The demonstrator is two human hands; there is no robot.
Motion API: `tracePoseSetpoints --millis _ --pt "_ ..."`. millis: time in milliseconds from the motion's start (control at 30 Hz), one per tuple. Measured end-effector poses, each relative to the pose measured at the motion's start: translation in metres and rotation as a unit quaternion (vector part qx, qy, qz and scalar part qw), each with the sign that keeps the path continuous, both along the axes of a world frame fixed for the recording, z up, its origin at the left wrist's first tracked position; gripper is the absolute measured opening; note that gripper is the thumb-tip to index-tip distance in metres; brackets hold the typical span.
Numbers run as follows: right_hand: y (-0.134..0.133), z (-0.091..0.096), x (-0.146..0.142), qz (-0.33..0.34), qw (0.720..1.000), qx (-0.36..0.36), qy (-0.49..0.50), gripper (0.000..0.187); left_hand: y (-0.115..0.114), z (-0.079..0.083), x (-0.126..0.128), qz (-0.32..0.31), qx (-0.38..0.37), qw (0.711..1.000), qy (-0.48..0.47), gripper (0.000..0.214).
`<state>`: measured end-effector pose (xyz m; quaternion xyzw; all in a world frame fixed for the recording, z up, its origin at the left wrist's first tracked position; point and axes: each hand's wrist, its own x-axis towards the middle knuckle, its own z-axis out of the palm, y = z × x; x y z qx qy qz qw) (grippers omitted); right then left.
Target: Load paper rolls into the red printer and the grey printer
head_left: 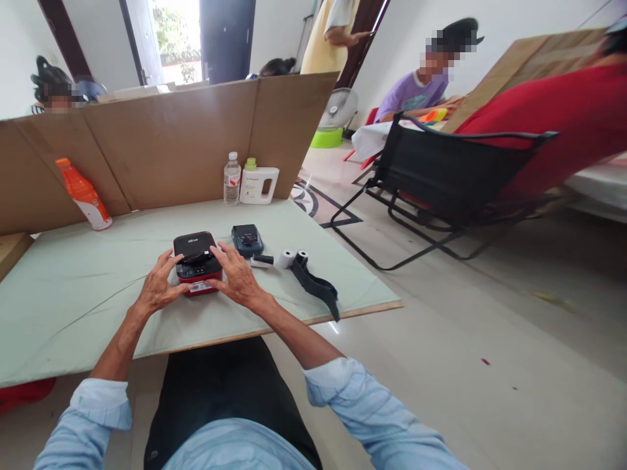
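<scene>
The red-and-black printer [196, 263] sits on the green table [73, 294] near its front edge. My left hand [157, 287] presses on its left side and my right hand [238, 277] on its right, fingertips reaching the lid. All fingers are spread and grip nothing. I judge I'm steadying it; the next move calls for even pressure. A dark device [247, 239] and paper rolls [287, 258] lie just beside.

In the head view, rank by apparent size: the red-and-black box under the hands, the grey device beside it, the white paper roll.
1. red-and-black box, largest.
2. grey device, smaller, though it lies slightly farther from the camera.
3. white paper roll, clearly smallest.
</scene>
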<state>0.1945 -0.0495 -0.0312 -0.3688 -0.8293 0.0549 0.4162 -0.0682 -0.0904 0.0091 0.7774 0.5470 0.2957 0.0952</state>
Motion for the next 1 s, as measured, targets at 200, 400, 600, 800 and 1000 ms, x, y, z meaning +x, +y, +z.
tracePoseSetpoints --millis 200,400,600,800,1000 --pt "0.008 -0.006 0.004 0.026 0.999 -0.042 -0.021 0.079 -0.002 -0.002 0.003 0.008 -0.004 1.0 0.008 0.079" --pt "0.006 -0.007 0.005 0.032 0.997 -0.059 -0.025 0.081 -0.002 -0.005 0.005 0.015 0.012 1.0 0.013 0.079" --pt "0.008 -0.007 0.006 0.033 0.997 -0.073 -0.021 0.078 0.001 -0.008 0.004 0.021 0.028 0.999 0.025 0.076" --pt "0.008 -0.004 0.005 0.034 0.995 -0.088 -0.025 0.074 0.002 -0.006 0.006 0.025 0.021 0.999 0.037 0.073" --pt "0.001 -0.014 0.002 0.043 0.988 -0.147 0.029 0.098 -0.006 -0.01 0.012 0.023 0.009 1.0 0.018 0.081"
